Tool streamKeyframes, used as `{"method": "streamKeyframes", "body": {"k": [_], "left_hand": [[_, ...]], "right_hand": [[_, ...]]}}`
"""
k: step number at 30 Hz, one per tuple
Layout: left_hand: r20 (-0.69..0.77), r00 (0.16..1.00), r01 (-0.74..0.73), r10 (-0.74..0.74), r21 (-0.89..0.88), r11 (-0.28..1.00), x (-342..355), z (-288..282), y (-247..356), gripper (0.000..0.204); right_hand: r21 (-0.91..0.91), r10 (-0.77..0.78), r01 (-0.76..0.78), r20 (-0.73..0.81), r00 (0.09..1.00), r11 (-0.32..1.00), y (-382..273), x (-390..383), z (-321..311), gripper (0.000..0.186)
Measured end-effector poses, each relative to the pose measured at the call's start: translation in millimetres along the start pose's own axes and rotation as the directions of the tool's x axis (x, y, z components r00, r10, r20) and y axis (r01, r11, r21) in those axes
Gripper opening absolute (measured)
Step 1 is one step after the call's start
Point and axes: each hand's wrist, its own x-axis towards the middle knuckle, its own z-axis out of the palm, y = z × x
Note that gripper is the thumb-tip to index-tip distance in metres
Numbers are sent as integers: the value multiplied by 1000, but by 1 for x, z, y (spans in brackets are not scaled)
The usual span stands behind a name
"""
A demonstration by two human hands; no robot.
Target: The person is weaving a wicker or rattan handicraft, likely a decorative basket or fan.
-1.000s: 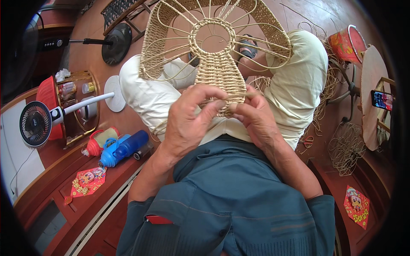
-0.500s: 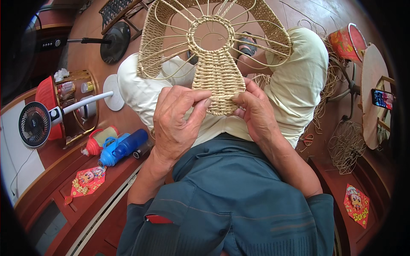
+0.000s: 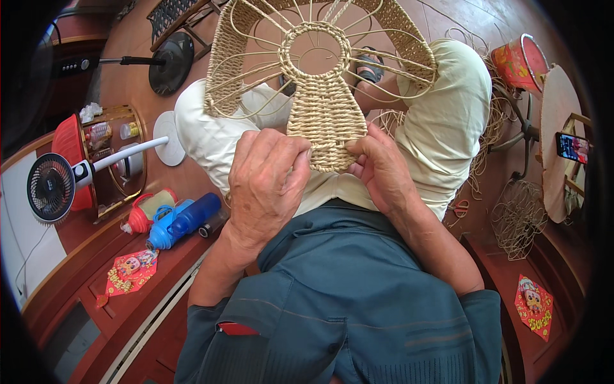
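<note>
A woven straw piece with a wire frame [image 3: 327, 109] rests across my lap, its wide, curved rim [image 3: 419, 51] on the far side. A round ring of twisted straw [image 3: 316, 75] joins the wire loops to the tapered woven panel nearest me. My left hand [image 3: 265, 182] is closed at the panel's lower left edge, thumb and forefinger pressed together; whether a strand is between them is hidden. At the lower right corner, my right hand [image 3: 387, 173] pinches the panel between thumb and fingers, with the fingertips partly behind it.
Loose straw strands [image 3: 483, 141] lie on the floor right of my knee, near orange-handled scissors [image 3: 461, 208] and a wire frame [image 3: 519, 221]. A red bucket [image 3: 521, 64] stands far right. On the left are a small fan [image 3: 51, 187] and a blue bottle [image 3: 195, 214].
My left thumb and forefinger have drawn in at the panel's left edge, and the hand has turned slightly. My right hand keeps its grip almost in place.
</note>
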Motion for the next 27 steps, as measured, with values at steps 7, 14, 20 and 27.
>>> {"method": "streamKeyframes", "body": {"k": [7, 14, 20, 27], "left_hand": [[16, 997, -75, 75, 20, 997, 7, 16, 3, 17], [47, 998, -28, 31, -71, 997, 7, 27, 3, 16], [43, 998, -37, 41, -93, 995, 10, 29, 2, 17], [53, 997, -57, 62, -91, 994, 14, 29, 5, 19]], "right_hand": [[67, 105, -109, 72, 992, 992, -1, -10, -8, 32], [121, 80, -80, 0, 997, 989, 3, -14, -8, 44], [145, 24, -18, -43, 999, 989, 5, -16, -6, 56], [51, -52, 57, -81, 995, 997, 7, -17, -7, 64]]}}
